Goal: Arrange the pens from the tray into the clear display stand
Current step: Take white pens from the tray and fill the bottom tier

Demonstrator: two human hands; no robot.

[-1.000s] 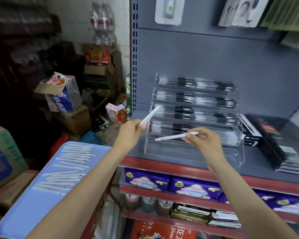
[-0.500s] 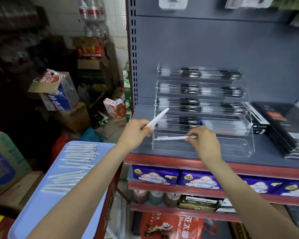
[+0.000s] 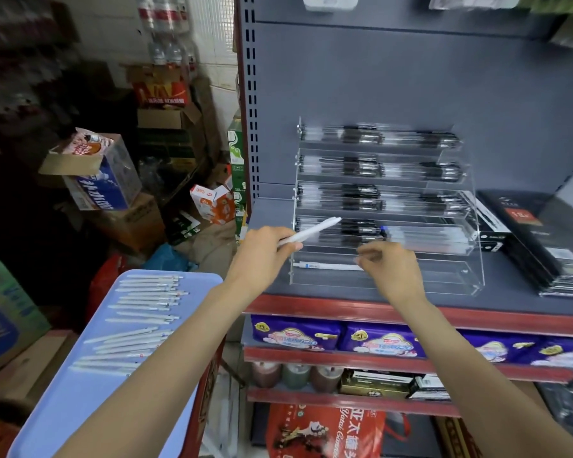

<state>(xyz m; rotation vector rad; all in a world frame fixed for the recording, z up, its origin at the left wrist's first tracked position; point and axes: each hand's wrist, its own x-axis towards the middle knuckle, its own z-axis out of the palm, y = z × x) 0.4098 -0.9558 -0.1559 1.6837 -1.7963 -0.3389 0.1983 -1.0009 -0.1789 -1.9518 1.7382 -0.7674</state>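
A clear tiered display stand [image 3: 476,246] sits on the grey shelf, its upper tiers filled with black pens [image 3: 377,166]. One white pen [image 3: 328,266] lies flat in the bottom tier. My right hand [image 3: 392,271] has its curled fingertips at that pen's right end; the blur hides whether they still pinch it. My left hand [image 3: 265,256] grips a second white pen [image 3: 313,230], angled up toward the stand's left side. Down at the left, a light blue tray [image 3: 63,408] carries several white pens [image 3: 139,312] in rows.
Black boxed stationery [image 3: 540,239] is stacked right of the stand. The grey shelf has a red front edge [image 3: 344,309], with purple packs [image 3: 295,335] on the shelf below. Cardboard boxes [image 3: 123,223] and bottled water crowd the floor at the left.
The white pen in my right hand has gone down into the stand's bottom tier and now lies flat. My left hand with its pen has stayed beside the stand. The view shifted slightly.
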